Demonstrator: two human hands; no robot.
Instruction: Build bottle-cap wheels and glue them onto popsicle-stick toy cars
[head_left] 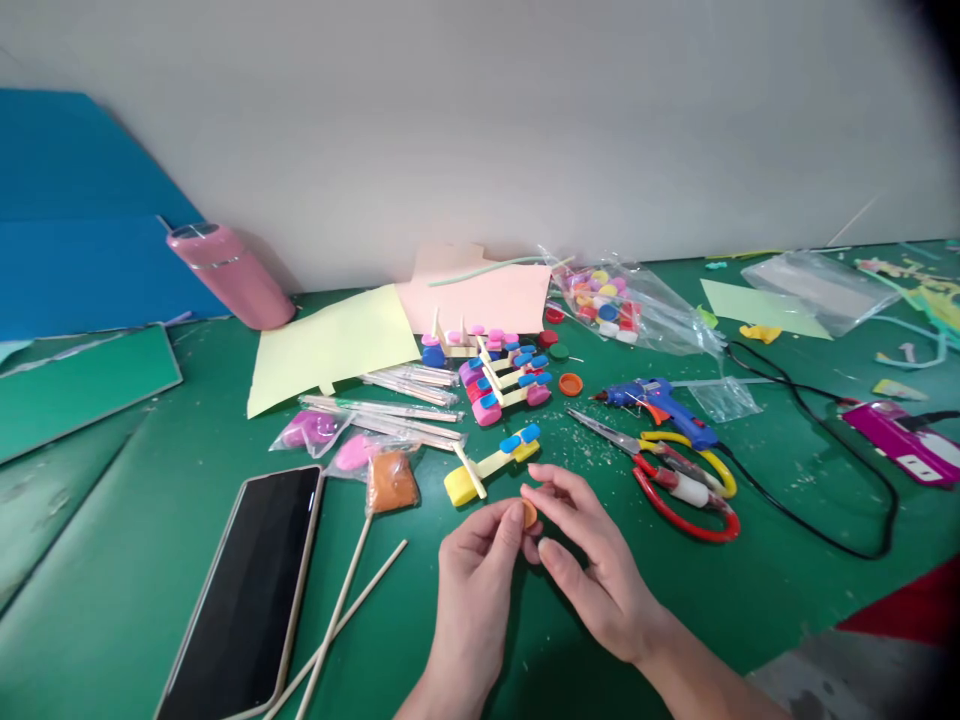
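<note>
My left hand (476,570) pinches a small orange bottle cap (529,514) between thumb and fingers. Beside it, my right hand (592,565) has its thumb and fingers apart, with fingertips at the cap's edge; whether they press on it I cannot tell. Just beyond my hands lies a yellow clay piece with wooden sticks and blue clay ends (491,465). Behind that stand several similar stick-and-clay pieces in pink and blue (504,380). Another orange cap (571,384) rests on the table near them.
To the right are scissors (675,480), a blue glue gun (660,400) with its black cord and a purple power strip (904,440). A phone (244,590), crossed wooden sticks (337,620) and orange clay (392,481) lie left. A bag of caps (607,300) and pink bottle (232,275) stand behind.
</note>
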